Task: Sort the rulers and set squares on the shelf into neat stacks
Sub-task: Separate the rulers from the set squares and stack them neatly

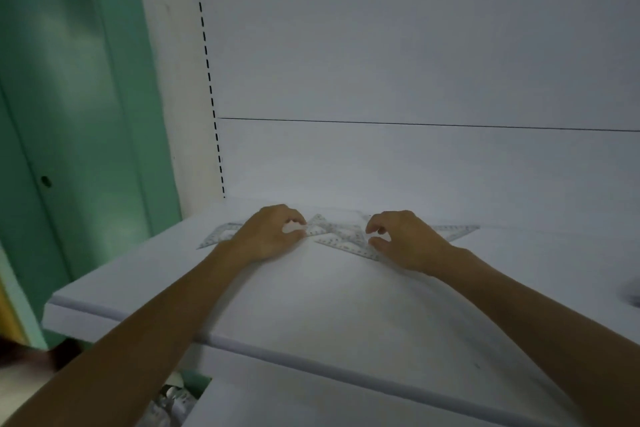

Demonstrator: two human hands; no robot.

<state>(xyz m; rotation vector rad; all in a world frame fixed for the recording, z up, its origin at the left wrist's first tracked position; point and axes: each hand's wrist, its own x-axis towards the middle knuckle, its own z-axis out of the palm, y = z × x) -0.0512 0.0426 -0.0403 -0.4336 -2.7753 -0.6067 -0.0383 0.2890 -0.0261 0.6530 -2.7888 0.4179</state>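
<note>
Several clear plastic rulers and set squares (337, 234) lie overlapped in a loose heap near the back of the white shelf (311, 295). One clear ruler (220, 235) sticks out to the left, and another clear piece (457, 230) reaches to the right. My left hand (268, 236) rests on the heap's left side, thumb and fingers pinching a clear piece at its edge. My right hand (403, 241) hovers over the heap's right side with curled fingers around the corner of a set square; the grip itself is hard to make out.
The white back panel (415, 62) rises right behind the heap, with a slotted upright (207, 73) at its left. A green door (69, 114) stands to the left. The shelf's front lip (277, 354) runs across below my forearms, and packaged goods (173, 402) show underneath.
</note>
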